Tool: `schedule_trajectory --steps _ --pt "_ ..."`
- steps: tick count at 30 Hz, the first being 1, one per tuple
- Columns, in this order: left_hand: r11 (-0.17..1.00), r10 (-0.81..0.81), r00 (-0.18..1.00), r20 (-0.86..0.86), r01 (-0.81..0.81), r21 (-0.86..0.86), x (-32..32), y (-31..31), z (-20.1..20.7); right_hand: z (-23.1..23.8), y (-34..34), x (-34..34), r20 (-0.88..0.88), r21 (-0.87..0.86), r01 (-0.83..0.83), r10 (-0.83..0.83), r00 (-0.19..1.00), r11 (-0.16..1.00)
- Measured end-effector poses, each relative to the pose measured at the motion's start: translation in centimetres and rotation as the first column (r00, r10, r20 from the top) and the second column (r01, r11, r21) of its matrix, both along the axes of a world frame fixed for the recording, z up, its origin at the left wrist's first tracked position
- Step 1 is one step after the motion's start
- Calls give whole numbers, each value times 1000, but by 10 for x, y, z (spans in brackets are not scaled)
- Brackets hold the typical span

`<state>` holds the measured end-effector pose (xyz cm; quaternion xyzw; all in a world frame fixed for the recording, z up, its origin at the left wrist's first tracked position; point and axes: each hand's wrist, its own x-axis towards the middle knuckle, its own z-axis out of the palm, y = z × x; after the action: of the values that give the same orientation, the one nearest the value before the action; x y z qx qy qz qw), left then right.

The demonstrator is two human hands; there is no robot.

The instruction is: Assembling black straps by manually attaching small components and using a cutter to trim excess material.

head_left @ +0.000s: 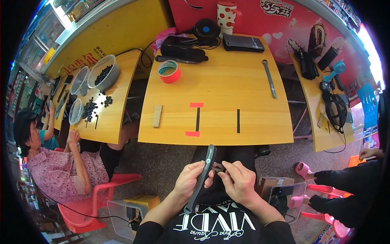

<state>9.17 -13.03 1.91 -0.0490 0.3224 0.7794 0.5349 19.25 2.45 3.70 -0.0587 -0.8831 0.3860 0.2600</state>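
Observation:
My left hand grips a dark grey strap with a small white mark near its upper end. The strap slants across my lap, its rounded lower end hanging past my wrist. Beside it, the fingers of my right hand pinch a small dark grey piece, whose kind I cannot make out; my left fingertips are close to it. A similar dark strap lies on the right side of the wooden table ahead.
On the table lie red tape pieces, black strips, a flat tan block, a red tape roll, a black fan and a spotted cup. At left, a seated person is beside tubs of black parts.

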Motion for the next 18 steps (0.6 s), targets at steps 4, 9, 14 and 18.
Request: schedule_trajectory --steps 4,9,14,18 --pt "1000 -2 1000 -26 2 3 1 1 -1 3 -2 0 -11 110 46 -45 999 993" --pt "1000 -1 999 -35 2 15 1 1 -1 5 -2 -1 -1 175 49 -49 999 983" --pt "1000 6 999 -32 -6 -1 2 2 0 7 -1 -2 -1 200 49 -49 999 979" --pt "1000 16 999 -33 -16 -3 2 2 -1 6 -1 -1 12 205 48 -52 999 978"
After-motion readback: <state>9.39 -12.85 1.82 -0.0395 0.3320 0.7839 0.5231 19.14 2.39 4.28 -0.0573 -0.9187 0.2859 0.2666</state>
